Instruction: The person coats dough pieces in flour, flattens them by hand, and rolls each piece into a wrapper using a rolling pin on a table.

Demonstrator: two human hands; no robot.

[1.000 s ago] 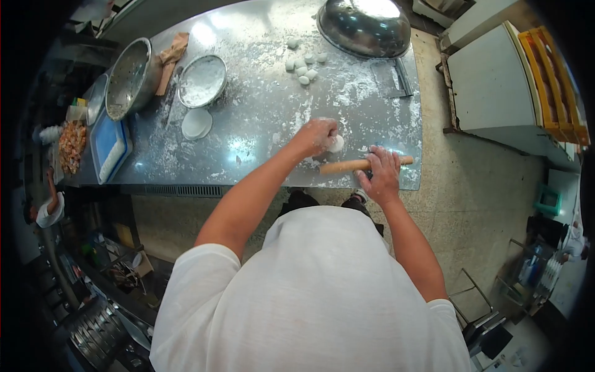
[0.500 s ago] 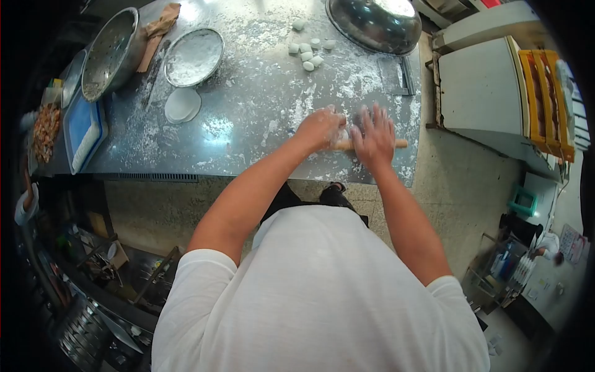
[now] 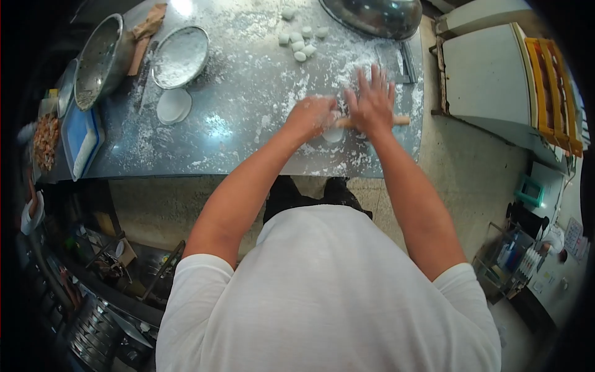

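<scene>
A small round dough wrapper (image 3: 333, 134) lies on the floury steel table, partly covered by my hands. My left hand (image 3: 310, 118) curls over its left edge, fingers closed and pinching the dough. To the right, my right hand (image 3: 372, 104) lies flat with fingers stretched out and spread, its palm over a thin wooden rolling pin (image 3: 401, 120). The pin's left end (image 3: 344, 123) reaches onto the wrapper. Beyond my hands sit several small dough pieces (image 3: 297, 45) in a loose group. A stack of rolled wrappers (image 3: 174, 106) rests farther left.
A bowl of flour (image 3: 180, 59) stands behind the stack. Left of it are a large metal bowl (image 3: 116, 68), a blue tray (image 3: 80, 130) and diced filling (image 3: 46, 141). A big steel bowl (image 3: 378, 13) sits at the back; a white cabinet (image 3: 483, 80) stands right. People are at both sides.
The view has shifted slightly. More of the dough wrapper shows between my hands, and my right hand and the rolling pin have moved a little away from me.
</scene>
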